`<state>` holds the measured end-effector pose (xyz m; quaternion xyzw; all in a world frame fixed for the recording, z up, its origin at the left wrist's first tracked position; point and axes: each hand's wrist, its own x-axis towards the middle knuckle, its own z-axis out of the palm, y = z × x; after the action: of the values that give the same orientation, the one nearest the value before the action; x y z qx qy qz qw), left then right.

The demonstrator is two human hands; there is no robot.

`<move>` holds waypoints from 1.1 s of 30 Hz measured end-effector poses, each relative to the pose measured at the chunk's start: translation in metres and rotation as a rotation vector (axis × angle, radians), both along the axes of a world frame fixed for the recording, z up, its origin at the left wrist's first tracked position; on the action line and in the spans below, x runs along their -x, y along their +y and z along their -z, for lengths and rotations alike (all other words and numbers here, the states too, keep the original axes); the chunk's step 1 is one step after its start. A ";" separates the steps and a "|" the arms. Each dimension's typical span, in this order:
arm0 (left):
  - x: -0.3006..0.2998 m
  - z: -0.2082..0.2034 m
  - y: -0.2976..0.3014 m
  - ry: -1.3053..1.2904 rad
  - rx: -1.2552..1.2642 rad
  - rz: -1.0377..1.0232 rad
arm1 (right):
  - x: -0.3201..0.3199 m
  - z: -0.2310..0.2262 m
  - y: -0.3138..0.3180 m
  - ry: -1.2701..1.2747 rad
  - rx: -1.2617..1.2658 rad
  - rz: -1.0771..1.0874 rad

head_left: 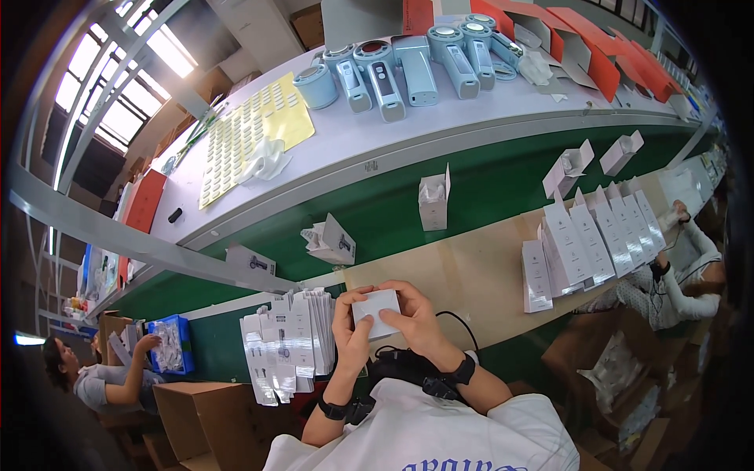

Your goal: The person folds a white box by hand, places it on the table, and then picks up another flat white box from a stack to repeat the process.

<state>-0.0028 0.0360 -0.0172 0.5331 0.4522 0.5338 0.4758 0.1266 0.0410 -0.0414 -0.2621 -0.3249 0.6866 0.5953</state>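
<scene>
L fingers & R fingers both grasping sm. wht box, flat cartons to L.

The underside of the white box is hidden from view; it also conceals some fingertips of the left hand and right hand. The lower edge crops the white shirt. Print on the upright cartons is illegibly small.

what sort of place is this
Probably a packing station in a small factory or workshop: flat white cartons stand stacked together, upright white boxes line the work surface, and pale blue handheld devices sit on the bench beyond.
</scene>
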 end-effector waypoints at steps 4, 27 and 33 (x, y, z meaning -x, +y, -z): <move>-0.003 0.001 -0.003 0.067 -0.032 -0.026 | 0.002 0.002 -0.001 0.015 0.049 0.016; 0.012 -0.023 -0.008 0.495 -0.159 0.203 | -0.009 0.004 -0.002 -0.334 -0.149 -0.044; 0.014 -0.013 -0.006 0.697 -0.445 0.230 | -0.025 0.009 0.004 -0.451 -0.153 -0.196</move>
<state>-0.0164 0.0295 -0.0039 0.8182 0.3973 0.3498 0.2244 0.1513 0.0449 -0.0505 -0.3300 -0.5245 0.6385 0.4564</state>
